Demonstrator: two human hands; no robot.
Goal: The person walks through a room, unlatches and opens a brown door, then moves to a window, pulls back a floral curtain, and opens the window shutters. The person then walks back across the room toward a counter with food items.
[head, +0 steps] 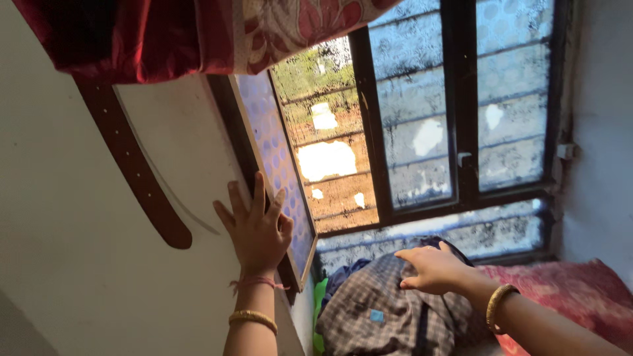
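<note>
My left hand [256,227] rests flat with spread fingers against the patterned glass of an opened window pane [273,155], at its lower edge beside the wall. A gold bangle and a pink thread sit on that wrist. My right hand [432,267], also with a gold bangle, lies palm down on a heap of checked cloth [372,306] below the window. Neither hand grips anything.
A dark-framed window [455,118] with frosted, peeling panes and bars fills the middle. A red flowered curtain [198,33] hangs bunched at the top. A brown belt [132,165] hangs on the white wall. A red patterned cloth [567,290] lies at right.
</note>
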